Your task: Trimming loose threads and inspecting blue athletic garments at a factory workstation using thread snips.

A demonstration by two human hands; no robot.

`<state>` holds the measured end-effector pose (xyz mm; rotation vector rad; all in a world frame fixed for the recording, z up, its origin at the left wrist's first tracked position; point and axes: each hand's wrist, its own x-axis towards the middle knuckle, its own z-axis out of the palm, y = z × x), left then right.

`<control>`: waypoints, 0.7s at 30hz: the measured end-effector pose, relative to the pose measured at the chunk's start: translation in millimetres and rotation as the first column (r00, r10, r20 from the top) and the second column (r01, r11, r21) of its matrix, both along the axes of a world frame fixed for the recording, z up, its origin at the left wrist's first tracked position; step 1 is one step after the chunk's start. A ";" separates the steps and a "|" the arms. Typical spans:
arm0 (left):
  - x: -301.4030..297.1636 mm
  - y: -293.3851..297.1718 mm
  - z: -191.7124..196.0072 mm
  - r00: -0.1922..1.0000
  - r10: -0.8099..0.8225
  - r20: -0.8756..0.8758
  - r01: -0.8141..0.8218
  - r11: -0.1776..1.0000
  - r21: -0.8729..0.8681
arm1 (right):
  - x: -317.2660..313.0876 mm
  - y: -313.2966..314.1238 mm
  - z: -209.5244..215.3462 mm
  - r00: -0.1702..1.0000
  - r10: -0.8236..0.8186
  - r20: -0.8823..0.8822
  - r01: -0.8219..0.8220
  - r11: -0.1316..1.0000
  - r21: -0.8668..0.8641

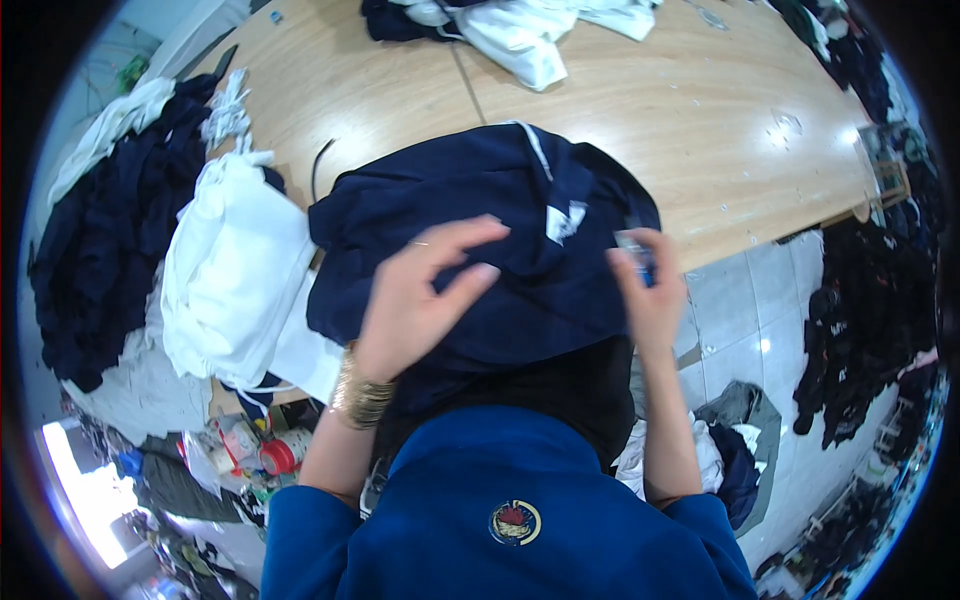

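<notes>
A navy blue garment (430,210) lies in a loose heap at the table's near edge, partly over my lap. A white label (565,222) and a strip of white tape at the neck show on it. Above its left part hovers my left hand (425,295), thumb and fingers apart, holding nothing. My right hand (652,285) is over the garment's right edge, its thumb and fingers closed on a small metallic tool with a blue part (632,246). Blur hides the tool's exact kind.
On the left sit a folded white garment pile (235,265) and a dark navy heap (120,220). More white and navy garments (520,40) lie at the table's (350,90) far side. A sack of cloth (745,450) stands on the floor at right, near hanging black garments (865,320).
</notes>
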<state>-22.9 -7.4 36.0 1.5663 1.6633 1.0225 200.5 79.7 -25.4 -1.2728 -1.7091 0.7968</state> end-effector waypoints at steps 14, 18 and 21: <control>-100.6 -107.2 -29.8 0.845 0.524 -0.108 -0.532 0.803 -0.269 | -38.4 -26.3 -5.5 0.806 0.592 0.006 -0.580 0.792 -0.193; -93.5 -106.8 -29.5 0.859 0.508 0.065 -0.480 0.844 -0.240 | -42.2 12.6 15.3 0.976 -0.013 0.218 -0.019 0.989 0.147; -63.6 -95.0 -22.4 0.809 0.406 0.425 -0.292 0.905 -0.308 | -57.1 -21.4 49.6 0.949 0.307 -0.068 -0.312 0.947 -0.072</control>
